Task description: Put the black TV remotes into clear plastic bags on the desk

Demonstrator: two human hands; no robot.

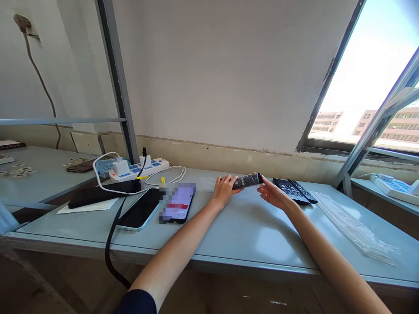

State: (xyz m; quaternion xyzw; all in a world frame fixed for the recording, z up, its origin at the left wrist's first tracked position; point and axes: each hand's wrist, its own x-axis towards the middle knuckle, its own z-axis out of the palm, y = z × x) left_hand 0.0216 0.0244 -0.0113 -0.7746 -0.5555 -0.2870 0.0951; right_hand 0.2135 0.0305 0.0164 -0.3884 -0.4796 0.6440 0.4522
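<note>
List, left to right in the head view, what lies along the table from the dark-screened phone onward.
dark-screened phone → lit phone → left hand → held remote → right hand → two black remotes → clear plastic bags

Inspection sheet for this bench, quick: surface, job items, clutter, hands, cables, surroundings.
Surface: pale grey table, glossy.
Job's things: black remote held at the table's far side; two more remotes lie right of it.
Clutter: dark-screened phone, lit phone, dark tablet on paper, clear plastic bags.
Grippers: left hand closed on the remote's left end; right hand fingertips at its other end, grip unclear.
Cables: power strip with chargers; black cable hangs over the front edge.
Surroundings: window at right, metal post.
</note>
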